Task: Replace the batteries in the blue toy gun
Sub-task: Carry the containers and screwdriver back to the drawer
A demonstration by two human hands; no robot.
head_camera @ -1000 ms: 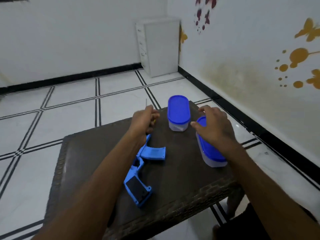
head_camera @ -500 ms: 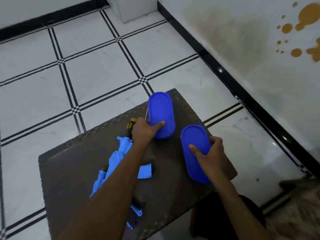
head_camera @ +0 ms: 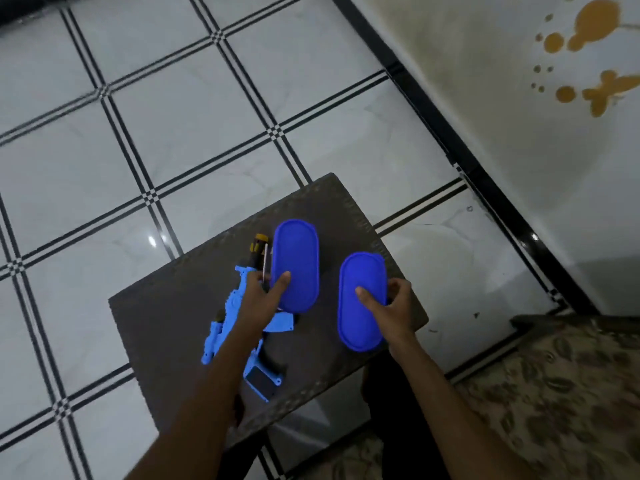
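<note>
Blue toy gun (head_camera: 221, 327) lies under the left forearm while both hands' curled fingers (head_camera: 367, 296) grip blue-lidded containers (head_camera: 295, 270).

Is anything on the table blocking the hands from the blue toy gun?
Nothing lies on top of the blue plastic toy gun; only the left forearm crosses above it. Both hands are occupied: the left hand touches one blue oval container lid, and the right hand grips the other.

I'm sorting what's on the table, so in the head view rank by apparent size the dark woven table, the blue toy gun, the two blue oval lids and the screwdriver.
1. Dark woven table
2. Blue toy gun, partly hidden by an arm
3. The two blue oval lids, left and right: alike, unranked
4. Yellow-and-black-handled screwdriver
</note>
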